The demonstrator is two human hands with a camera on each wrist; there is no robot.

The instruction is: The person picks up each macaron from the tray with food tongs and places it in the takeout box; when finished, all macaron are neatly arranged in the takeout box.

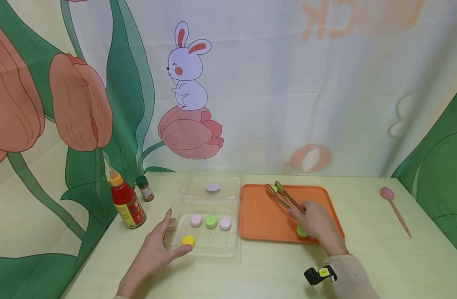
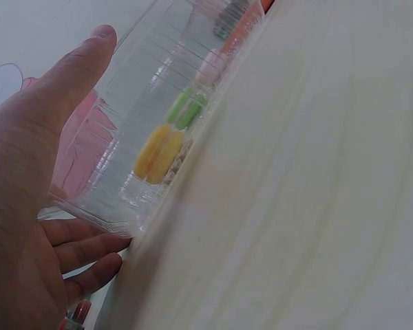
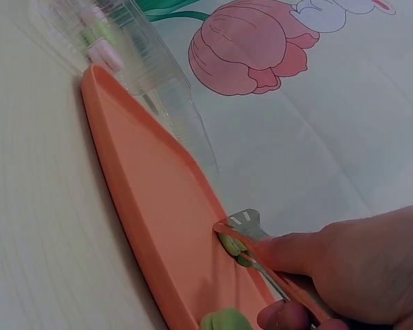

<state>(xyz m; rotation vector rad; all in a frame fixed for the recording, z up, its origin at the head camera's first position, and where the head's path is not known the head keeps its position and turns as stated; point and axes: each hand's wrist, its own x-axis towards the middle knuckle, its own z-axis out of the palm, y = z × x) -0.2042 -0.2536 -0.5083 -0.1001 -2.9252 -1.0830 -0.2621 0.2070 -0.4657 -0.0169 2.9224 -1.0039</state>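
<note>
My left hand [image 1: 153,251] lies at the near left corner of a clear plastic box [image 1: 215,241], thumb stretched along its front and fingers by its left side. Inside are a yellow macaron [image 1: 188,240], a green macaron [image 1: 211,221] and two pink macarons [image 1: 196,220]. My right hand [image 1: 319,222] grips metal tongs [image 1: 294,203] over an orange tray [image 1: 263,224]. The heads of the tongs lie on either side of a green macaron [image 1: 274,188] at the tray's back. Another green macaron [image 1: 302,231] sits below the right hand, partly hidden.
The box's lid [image 1: 228,185] lies folded back behind it, with a pale oval mark. At the left stand a red sauce bottle [image 1: 127,203] and a small green-capped jar [image 1: 145,190]. A pink spoon [image 1: 396,211] lies at the right. A printed curtain [image 1: 258,104] hangs behind the table.
</note>
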